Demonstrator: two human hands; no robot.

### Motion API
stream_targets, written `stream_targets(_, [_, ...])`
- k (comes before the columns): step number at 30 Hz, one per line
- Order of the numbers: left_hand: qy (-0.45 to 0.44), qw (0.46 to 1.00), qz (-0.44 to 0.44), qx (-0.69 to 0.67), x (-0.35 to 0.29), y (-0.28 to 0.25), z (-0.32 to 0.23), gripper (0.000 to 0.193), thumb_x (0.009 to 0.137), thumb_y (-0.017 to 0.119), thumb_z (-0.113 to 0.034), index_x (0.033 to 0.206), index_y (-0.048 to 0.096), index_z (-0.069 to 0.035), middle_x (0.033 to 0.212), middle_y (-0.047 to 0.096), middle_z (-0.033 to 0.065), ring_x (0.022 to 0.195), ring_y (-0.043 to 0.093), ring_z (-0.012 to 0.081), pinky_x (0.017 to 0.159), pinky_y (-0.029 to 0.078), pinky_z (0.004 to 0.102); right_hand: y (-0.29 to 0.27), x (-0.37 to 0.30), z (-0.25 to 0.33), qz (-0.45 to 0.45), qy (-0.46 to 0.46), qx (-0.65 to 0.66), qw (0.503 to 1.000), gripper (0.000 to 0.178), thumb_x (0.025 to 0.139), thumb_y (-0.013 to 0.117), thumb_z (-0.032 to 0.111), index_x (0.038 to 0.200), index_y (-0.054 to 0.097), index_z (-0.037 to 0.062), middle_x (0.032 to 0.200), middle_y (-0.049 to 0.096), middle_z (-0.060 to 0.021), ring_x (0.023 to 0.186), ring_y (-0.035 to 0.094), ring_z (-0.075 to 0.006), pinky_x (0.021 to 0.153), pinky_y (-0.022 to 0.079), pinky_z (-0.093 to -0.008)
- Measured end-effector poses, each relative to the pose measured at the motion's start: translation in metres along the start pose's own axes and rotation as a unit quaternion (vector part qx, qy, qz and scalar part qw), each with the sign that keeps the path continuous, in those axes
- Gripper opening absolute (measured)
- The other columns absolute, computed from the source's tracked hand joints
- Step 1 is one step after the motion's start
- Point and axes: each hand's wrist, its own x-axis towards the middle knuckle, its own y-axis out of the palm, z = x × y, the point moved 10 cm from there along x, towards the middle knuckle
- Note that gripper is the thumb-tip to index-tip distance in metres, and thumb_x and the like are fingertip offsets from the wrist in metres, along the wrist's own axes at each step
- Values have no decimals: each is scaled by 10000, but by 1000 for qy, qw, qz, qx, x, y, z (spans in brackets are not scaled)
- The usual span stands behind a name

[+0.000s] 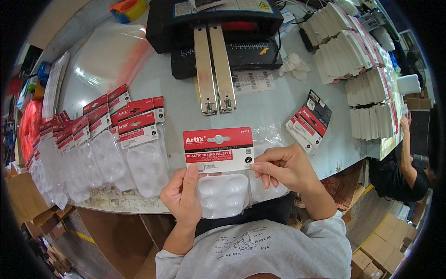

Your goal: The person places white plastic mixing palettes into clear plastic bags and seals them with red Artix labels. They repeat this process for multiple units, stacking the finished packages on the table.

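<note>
In front of me, at the near edge of the table, is a white plastic paint palette (222,195) with round wells, under a folded red and white header card (217,149). My left hand (183,194) grips the card's lower left corner, thumb on top. At its lower right corner, the fingers of my right hand (287,168) are pinched together on the card's edge. Beneath my right hand lies a second white palette (267,189) in a clear bag, partly covered by the hand and the first pack.
Carded palette packs (144,153) overlap at the left. Behind the card stands a black machine (213,42) with two metal arms. Clear bags (111,56) lie far left. Loose header cards (309,121) and several card stacks (344,53) are at right. Another person (402,167) is beyond.
</note>
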Motion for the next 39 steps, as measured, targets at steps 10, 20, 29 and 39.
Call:
stream_targets(10, [-46,992,65,99,7,11,15,266,946,499,-193,792,579,10,678,498,-45,628,382,33,558,309,186,4,7,-20,17,49,105,993,137,826,614,80,789,656,-45,638,603,-52,558,584,-89,480,450,-216])
stream_targets(20, [-90,976,52,192,47,22,31,296,961,449,-227,781,520,-2,636,470,42,613,404,87,583,364,249,-8,44,-25,-85,82,103,988,168,844,622,118,809,645,-44,665,604,-78,524,565,-123,468,454,-238])
stream_targets(29, [-26,991,63,112,67,38,33,290,973,449,-209,770,495,-6,656,478,14,644,401,64,610,377,219,-20,67,-21,-121,-23,125,984,169,843,617,115,849,648,-51,711,620,-74,564,582,-115,521,475,-235])
stream_targets(39, [-17,995,52,89,76,41,43,320,978,432,-232,753,465,-7,652,460,26,653,393,80,612,375,232,-25,75,-18,-135,-28,126,982,168,834,625,113,841,646,-54,706,619,-73,563,582,-114,521,480,-233])
